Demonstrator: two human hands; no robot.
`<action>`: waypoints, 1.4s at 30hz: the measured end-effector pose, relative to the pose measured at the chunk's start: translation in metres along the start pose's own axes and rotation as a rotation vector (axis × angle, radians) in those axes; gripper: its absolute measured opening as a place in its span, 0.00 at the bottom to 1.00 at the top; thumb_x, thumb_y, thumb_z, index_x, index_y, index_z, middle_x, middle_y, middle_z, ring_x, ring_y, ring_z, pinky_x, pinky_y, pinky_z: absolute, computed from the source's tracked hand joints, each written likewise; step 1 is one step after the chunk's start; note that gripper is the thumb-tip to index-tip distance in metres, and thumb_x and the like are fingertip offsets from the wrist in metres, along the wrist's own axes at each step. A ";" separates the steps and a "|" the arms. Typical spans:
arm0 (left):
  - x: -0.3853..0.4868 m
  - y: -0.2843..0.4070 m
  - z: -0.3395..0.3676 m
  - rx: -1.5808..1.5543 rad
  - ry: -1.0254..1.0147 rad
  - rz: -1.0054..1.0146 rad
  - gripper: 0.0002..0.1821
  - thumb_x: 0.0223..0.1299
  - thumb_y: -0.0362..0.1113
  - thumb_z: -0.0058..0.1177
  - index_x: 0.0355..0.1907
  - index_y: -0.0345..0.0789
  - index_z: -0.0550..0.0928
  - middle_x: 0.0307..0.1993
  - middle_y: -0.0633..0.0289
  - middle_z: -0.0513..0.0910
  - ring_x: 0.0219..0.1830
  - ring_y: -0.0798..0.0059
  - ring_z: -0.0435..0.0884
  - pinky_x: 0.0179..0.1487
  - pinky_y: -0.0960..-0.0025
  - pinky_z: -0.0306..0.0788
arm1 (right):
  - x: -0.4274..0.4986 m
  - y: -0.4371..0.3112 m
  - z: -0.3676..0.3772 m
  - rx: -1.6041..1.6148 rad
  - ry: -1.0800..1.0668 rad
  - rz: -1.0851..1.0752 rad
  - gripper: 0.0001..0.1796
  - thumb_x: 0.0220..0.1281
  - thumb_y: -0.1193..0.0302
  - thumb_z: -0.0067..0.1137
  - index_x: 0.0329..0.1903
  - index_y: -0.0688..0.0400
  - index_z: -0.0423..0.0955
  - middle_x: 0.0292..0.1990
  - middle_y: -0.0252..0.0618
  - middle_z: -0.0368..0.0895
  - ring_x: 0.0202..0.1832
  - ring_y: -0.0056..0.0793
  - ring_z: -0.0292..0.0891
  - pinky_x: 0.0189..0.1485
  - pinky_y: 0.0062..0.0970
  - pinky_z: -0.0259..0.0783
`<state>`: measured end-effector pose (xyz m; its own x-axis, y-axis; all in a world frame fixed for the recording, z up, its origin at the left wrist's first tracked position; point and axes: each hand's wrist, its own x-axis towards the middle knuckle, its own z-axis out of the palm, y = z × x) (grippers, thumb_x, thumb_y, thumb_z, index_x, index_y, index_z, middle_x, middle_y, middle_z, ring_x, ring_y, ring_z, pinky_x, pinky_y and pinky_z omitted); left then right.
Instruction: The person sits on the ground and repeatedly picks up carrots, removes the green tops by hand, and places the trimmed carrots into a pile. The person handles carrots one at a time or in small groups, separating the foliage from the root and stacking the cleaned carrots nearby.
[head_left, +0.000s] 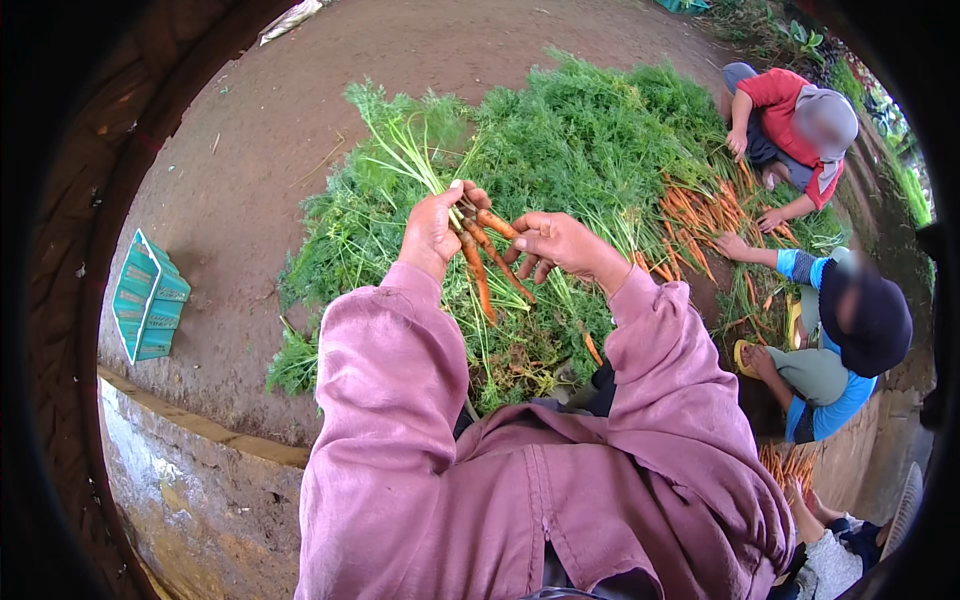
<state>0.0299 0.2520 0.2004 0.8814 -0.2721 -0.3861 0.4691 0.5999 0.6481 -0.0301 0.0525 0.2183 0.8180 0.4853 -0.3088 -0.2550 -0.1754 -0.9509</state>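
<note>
My left hand (441, 229) grips a small bunch of carrots (475, 274) where the green stems (409, 161) meet the roots. The leafy tops point up and away to the left, while several orange roots hang below the fist. With thumb and fingers, my right hand (551, 244) pinches the tip of one carrot (497, 223) in that bunch. Beneath both hands spreads a large heap of carrot greens (585, 142). A pile of loose orange carrots (694, 214) lies at the heap's right side.
A green plastic crate (152, 300) stands on the bare soil at left, near a low concrete wall (210, 480). Two co-workers, one in a red top (780, 105) and one in blue (832, 405), crouch at right by the carrots. Another person (832, 555) sits lower right beside more carrots (787, 463).
</note>
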 end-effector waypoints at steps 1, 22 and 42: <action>0.000 0.003 0.000 -0.048 -0.024 0.039 0.10 0.66 0.33 0.42 0.46 0.31 0.71 0.32 0.57 0.79 0.37 0.63 0.79 0.47 0.53 0.74 | 0.001 0.003 -0.001 0.005 -0.010 -0.047 0.18 0.65 0.71 0.46 0.54 0.67 0.65 0.40 0.43 0.79 0.31 0.26 0.78 0.31 0.23 0.74; -0.031 -0.002 0.050 0.053 -0.182 0.522 0.08 0.69 0.37 0.39 0.36 0.37 0.70 0.19 0.72 0.65 0.21 0.81 0.68 0.37 0.66 0.73 | 0.070 0.161 -0.069 -0.684 0.396 0.256 0.11 0.50 0.66 0.53 0.24 0.59 0.79 0.22 0.43 0.79 0.23 0.34 0.77 0.29 0.31 0.72; -0.030 0.077 -0.024 -0.298 0.096 0.525 0.06 0.66 0.35 0.43 0.35 0.35 0.70 0.18 0.69 0.64 0.21 0.77 0.65 0.45 0.59 0.69 | 0.068 0.193 0.001 0.951 0.499 0.238 0.11 0.67 0.67 0.35 0.45 0.61 0.60 0.45 0.47 0.71 0.50 0.54 0.69 0.56 0.62 0.60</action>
<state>0.0380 0.3246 0.2464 0.9752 0.1776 -0.1319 -0.0741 0.8240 0.5617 -0.0245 0.0518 0.0135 0.7572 0.0883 -0.6471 -0.5516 0.6171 -0.5612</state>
